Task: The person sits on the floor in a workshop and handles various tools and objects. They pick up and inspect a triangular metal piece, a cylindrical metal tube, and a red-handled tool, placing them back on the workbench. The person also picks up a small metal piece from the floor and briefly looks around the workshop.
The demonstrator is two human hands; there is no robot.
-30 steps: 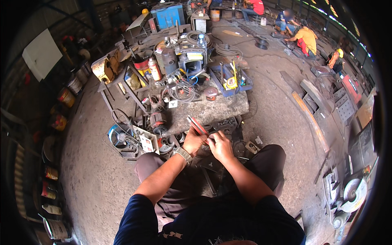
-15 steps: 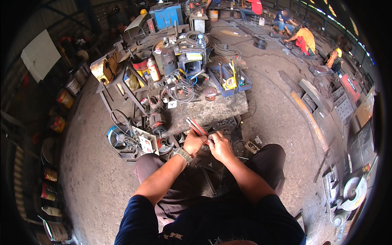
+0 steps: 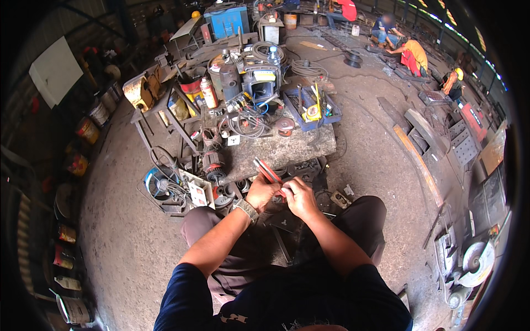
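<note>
Above my lap, both hands are closed on a slim red-and-grey tool [image 3: 269, 171] whose exact kind I cannot make out. My left hand [image 3: 261, 192], below a wristwatch, wraps round its middle, and its long end sticks out up and to the left. At the lower end, my right hand [image 3: 300, 196] pinches with thumb and fingers, close against the left one. Whatever sits between the fingertips there is hidden. Just beyond my hands is the front edge of a low worn worktable [image 3: 276, 148].
On the table lie a power tool's exposed motor part [image 3: 214, 164], tangled cables [image 3: 247, 122], a disc [image 3: 285, 126] and a blue tool tray [image 3: 317, 113]. A box of parts [image 3: 197, 192] stands left. A cut-off saw [image 3: 475, 259] is far right. Several people [image 3: 413, 54] work in the background.
The tool and both hands stay almost in place, with only a slight shift of the fingers. The whole view has moved a little.
</note>
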